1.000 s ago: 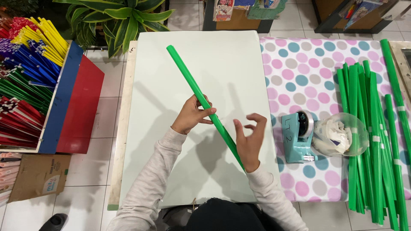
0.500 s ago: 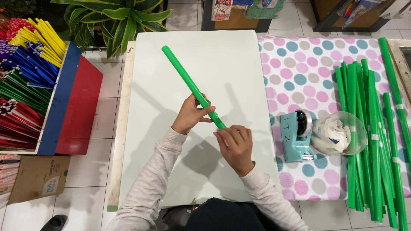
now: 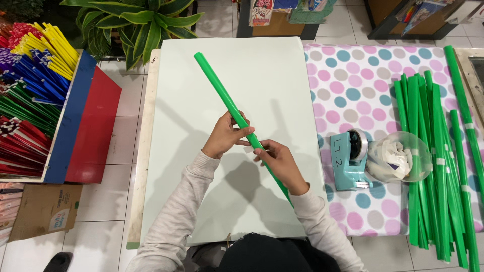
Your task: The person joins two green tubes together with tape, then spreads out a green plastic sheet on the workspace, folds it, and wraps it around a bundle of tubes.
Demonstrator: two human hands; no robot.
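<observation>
We see a long green rolled paper tube [image 3: 227, 103] held slantwise over a pale sheet [image 3: 282, 75] that covers the near part of the desk [image 3: 151, 100], its far end pointing up and left, its near end running down past the right wrist. The left hand [image 3: 224, 136] has its grip clamped around the tube near the middle, thumb laid along it; the right hand [image 3: 280, 163] sits just below, its grip closed on the same tube, the two hands almost touching. To the right, on a polka-dot cloth [image 3: 353, 75] in pink, teal and grey spots, stands a teal tape dispenser [image 3: 349, 161] with handwriting on its side, and touching it a clear round plastic tub [image 3: 401, 157] filled with crumpled white scraps of paper. Beyond the tub lies a heap of finished green tubes [image 3: 433, 151], some banded with pale tape. At far left an open box with blue and red walls [image 3: 85, 116] holds bundled rolls sorted by colour: yellow [image 3: 53, 45] at the top, then blue, green and red. A brown cardboard carton [image 3: 43, 209] with a small light label rests on the tiled floor below it, and a leafy potted plant [image 3: 138, 25] stands beyond the desk.
</observation>
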